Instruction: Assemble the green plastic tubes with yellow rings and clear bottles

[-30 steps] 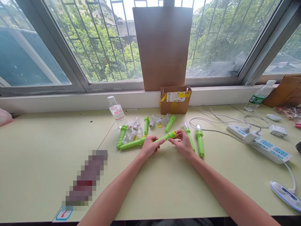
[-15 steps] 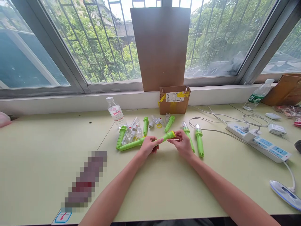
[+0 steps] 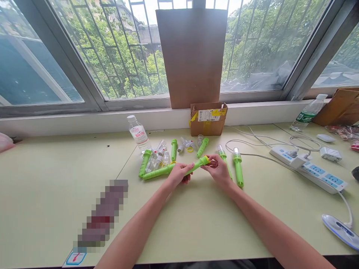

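My left hand (image 3: 179, 174) is closed around a green plastic tube (image 3: 198, 164) that tilts up to the right. A yellow ring (image 3: 207, 159) sits at the tube's wider end, where the fingertips of my right hand (image 3: 218, 169) pinch. Just right of that hand, two green tubes with clear tops lie on the table, one nearer (image 3: 221, 153) and one farther right (image 3: 238, 168). Left of my left hand lie a long green tube (image 3: 158, 172) and another green tube (image 3: 144, 163), with clear plastic caps (image 3: 151, 161) between them.
Behind my hands are a green tube (image 3: 174, 149), another (image 3: 202, 147), a loose yellow ring (image 3: 190, 149) and a small cardboard box (image 3: 209, 129). A water bottle (image 3: 138, 134) stands at the left. At the right lie a power strip (image 3: 308, 170) and cables.
The fingers of my right hand have shifted slightly at the ringed end of the tube. My left hand keeps its grip, moving very little. The other things have not moved.
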The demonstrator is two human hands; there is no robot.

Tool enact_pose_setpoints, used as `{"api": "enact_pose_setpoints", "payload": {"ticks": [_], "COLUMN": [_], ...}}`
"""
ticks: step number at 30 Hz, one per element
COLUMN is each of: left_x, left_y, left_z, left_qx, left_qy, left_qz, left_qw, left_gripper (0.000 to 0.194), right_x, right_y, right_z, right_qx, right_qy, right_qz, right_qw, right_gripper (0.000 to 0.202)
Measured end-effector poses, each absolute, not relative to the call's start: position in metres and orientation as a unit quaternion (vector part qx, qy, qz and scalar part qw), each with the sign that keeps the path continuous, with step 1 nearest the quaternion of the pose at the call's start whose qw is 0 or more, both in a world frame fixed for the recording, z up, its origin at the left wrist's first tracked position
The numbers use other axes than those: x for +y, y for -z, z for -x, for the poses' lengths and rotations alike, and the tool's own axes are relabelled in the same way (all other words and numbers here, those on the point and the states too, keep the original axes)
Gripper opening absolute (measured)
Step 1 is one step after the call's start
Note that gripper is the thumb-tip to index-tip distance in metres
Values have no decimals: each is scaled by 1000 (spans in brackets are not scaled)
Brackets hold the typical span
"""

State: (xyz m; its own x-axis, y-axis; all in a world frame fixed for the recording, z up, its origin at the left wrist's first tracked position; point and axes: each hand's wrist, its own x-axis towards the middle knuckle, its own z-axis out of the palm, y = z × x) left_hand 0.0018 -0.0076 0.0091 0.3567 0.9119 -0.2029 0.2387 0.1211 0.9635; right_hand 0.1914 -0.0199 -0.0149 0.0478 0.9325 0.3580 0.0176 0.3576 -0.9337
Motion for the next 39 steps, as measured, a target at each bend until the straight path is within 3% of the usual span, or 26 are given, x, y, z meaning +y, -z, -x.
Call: {"api": "enact_pose_setpoints", "payload": {"ticks": [12, 24, 30, 39], "left_x": [-9, -16, -18, -12], "left_y": [-18, -12, -10, -5], "left_z": [0, -8, -13, -8], "left_qx": [514, 502, 515, 498], "left_qy": [-242, -316, -302, -282], "left_qz": [-603, -621, -627, -635], "left_qw": [559, 513, 500, 520], "left_gripper": [58, 41, 41, 48], "right_x": [-20, -18, -14, -16], "right_y": [19, 19, 20, 19], "right_z": [-193, -194, -198, -197], "right_qx": [-576, -562, -583, -581], "right_qy": [-356, -364, -425, -389], "right_qz": [447, 451, 448, 462], "right_qw": [585, 590, 527, 545], "right_gripper": [37, 39, 48, 45]}}
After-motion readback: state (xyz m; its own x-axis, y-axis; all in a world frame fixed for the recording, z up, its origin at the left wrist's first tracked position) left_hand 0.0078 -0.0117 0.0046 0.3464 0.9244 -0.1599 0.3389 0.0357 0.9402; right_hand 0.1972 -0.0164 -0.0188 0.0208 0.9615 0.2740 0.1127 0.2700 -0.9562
